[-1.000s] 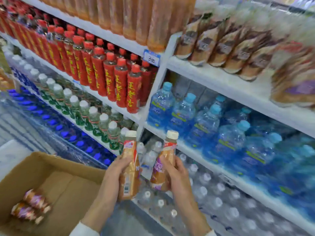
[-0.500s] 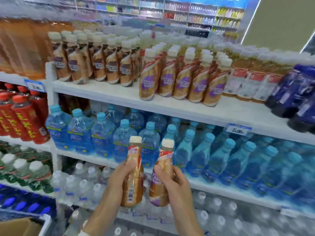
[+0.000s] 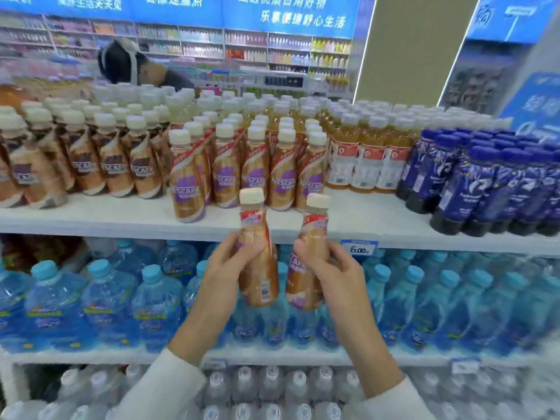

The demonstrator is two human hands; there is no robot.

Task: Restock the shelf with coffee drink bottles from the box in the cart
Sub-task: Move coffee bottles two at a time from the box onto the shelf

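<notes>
Broadly, from left to right: the left hand (image 3: 225,268) is wrapped round the first coffee bottle (image 3: 257,268), and the right hand (image 3: 330,268) is wrapped round the second coffee bottle (image 3: 309,259). Both bottles are nearly upright and close together, just in front of the shelf (image 3: 363,219) edge and below the purple-label row (image 3: 225,177).

Likely hazards, judged from this position:
- The two bottles may knock together as they are raised.
- A cap or knuckle may tip a front bottle of the row. Because the ranks stand packed, one fall could topple several.
- The first coffee bottle shows its barcode (image 3: 265,291) outward, so it may be shelved back to front unless turned.
- The brown-label row (image 3: 85,168) further left looks similar, so a bottle could be set in the wrong row.

Writing:
- NESCAFE reads on the brown-label and purple-label rows.
- NESCAF shows on the second coffee bottle, with the rest hidden by the hand.
- The blue banner (image 3: 300,18) above carries white Chinese characters, including 乐享便捷舒心生活.
- The price tag (image 3: 359,247) on the shelf edge reads 6.00.
- Labels on the dark blue bottles (image 3: 472,189) at far right are too blurred to read.
</notes>
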